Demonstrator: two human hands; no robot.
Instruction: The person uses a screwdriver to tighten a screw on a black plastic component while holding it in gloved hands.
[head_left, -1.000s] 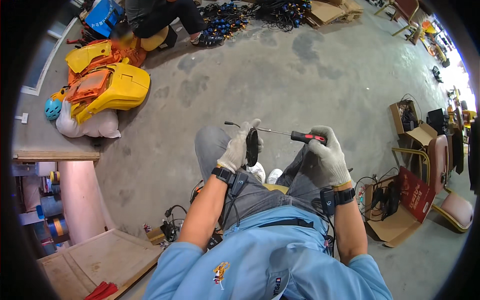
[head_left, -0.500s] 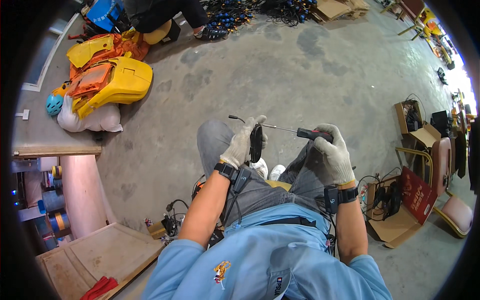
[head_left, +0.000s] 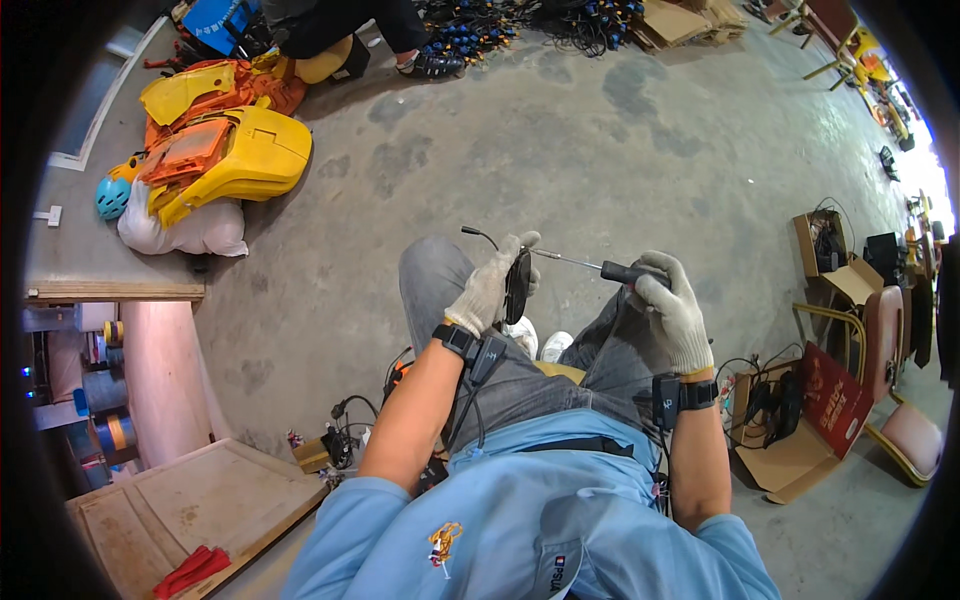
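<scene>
— What was in hand just then?

— A small black part, flat and roughly oval, with a thin black wire curling off its far left end. The left hand, in a pale knit glove, was clenched around it and held it on edge above the knees, in the middle of the scene.

— And the other hand?

— The right hand, gloved the same, was grasping the black handle of a screwdriver. Its thin metal shaft ran left to the part, and the tip seemed to meet the part's face, though the contact point was too small to tell for sure.

— So which step was it?

— I'd judge a screw was being driven or loosened. The next move would call for keeping the shaft square to the part and turning the handle while the left hand held steady.

— What lay around?

— Bare concrete floor. Far left, yellow and orange plastic shells rested on a white sack. To the right, open cardboard boxes held black cables, and a wooden board lay near left.
</scene>
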